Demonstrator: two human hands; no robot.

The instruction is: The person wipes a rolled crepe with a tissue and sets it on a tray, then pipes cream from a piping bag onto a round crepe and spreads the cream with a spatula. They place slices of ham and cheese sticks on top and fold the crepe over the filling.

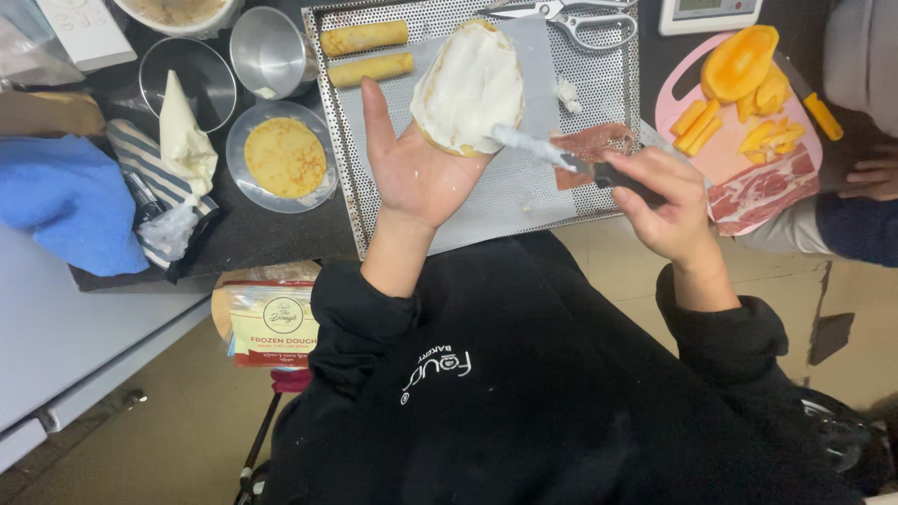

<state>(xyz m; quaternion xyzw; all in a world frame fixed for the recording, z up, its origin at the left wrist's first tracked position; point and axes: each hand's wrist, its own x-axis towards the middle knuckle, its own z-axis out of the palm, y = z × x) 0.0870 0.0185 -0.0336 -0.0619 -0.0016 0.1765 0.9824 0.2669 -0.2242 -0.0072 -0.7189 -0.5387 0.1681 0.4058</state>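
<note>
I noted the left hand flat, fingers wide, bearing a cream-covered flatbread; right hand fingers gripped a knife touching it.

A single head-worn camera looks steeply down from close above the person's chest, facing away from the body. Black sleeves fill the near edge; the perforated metal baking tray on the dark tabletop lies far.

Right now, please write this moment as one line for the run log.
left hand: flat, carrying round cream-covered crepe | right hand: gripping black-handled knife, blade at crepe edge | below: perforated metal tray
</note>
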